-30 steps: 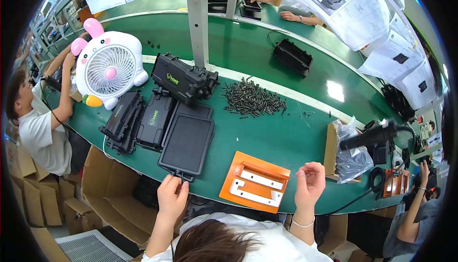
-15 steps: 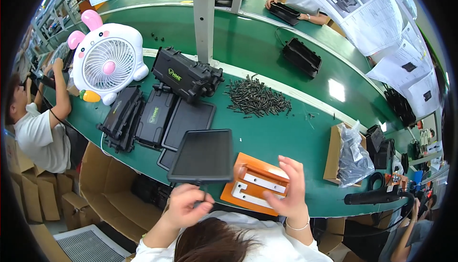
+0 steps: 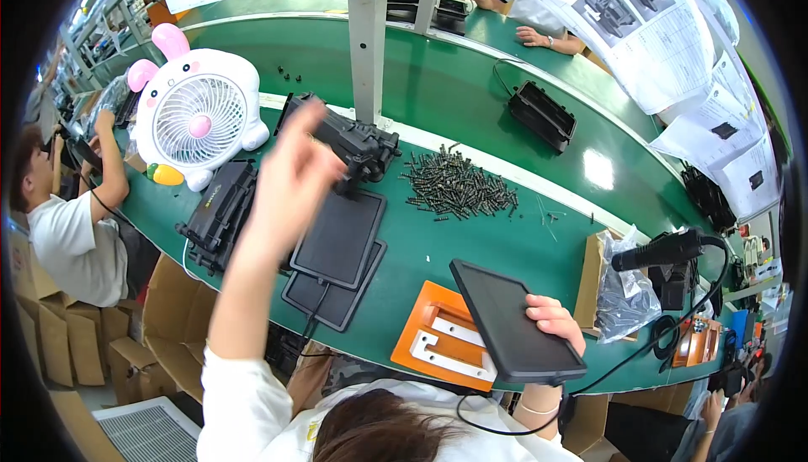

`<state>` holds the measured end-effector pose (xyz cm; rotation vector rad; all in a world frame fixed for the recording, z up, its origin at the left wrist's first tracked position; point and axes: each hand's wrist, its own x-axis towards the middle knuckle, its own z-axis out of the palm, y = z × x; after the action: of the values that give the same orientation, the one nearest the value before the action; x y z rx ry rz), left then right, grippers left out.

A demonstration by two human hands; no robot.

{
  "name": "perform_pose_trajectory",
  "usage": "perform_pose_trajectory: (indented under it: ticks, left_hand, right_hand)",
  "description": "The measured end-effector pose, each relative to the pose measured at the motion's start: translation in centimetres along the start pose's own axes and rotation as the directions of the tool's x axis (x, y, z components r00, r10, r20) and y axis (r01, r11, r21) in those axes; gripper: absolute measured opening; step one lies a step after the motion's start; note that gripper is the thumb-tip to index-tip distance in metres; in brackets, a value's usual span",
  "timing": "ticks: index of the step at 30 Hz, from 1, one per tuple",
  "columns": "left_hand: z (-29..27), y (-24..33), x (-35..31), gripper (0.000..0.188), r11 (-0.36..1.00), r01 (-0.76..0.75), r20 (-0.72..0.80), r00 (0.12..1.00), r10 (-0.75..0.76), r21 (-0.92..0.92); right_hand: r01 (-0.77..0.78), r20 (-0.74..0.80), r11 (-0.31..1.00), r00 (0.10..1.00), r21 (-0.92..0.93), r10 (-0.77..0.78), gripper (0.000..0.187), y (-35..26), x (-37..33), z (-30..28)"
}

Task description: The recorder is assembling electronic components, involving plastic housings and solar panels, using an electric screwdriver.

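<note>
My right hand grips a flat black rectangular panel by its right edge, tilted and partly over an orange fixture with pale metal bars. A thin black cable loops below the panel. My left hand, blurred, reaches forward over the black cases with fingers apart and nothing visible in it. Just beyond its fingers is a rugged black case; another black case stands left of my forearm. Two more black panels, an upper one and a lower one, overlap beside my left forearm.
A pile of small black parts lies mid-bench. A white rabbit-shaped fan stands at left. At right are a carton with clear bags and a hanging black handheld tool. A post rises behind; co-workers sit left and opposite.
The panel has passed from my left hand to my right and moved rightward over the fixture. My left hand has swung forward above the cases. The hanging tool sits higher.
</note>
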<state>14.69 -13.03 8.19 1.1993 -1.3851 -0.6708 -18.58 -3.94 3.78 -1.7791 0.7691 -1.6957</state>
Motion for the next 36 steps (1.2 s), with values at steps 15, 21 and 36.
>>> perform_pose_trajectory:
  ticks: [15,21,36]
  left_hand:
    - [0.9,-2.9,3.4,0.021,0.380,-0.365,0.298,0.928,0.224,0.850]
    - [0.7,-2.6,1.9,0.033,0.464,-0.372,0.354,0.926,0.130,0.804]
    - [-1.2,-2.2,0.6,0.044,0.607,-0.340,0.373,0.925,0.076,0.719]
  right_hand:
    - [-0.337,0.107,0.853,0.941,0.398,0.321,0.026,-0.7,-2.7,-1.0]
    - [-0.458,0.086,0.889,0.886,0.014,0.455,0.020,-3.7,-0.5,-0.7]
    - [-0.365,0.401,0.915,0.822,-0.175,0.404,0.022,-3.4,1.9,-2.4]
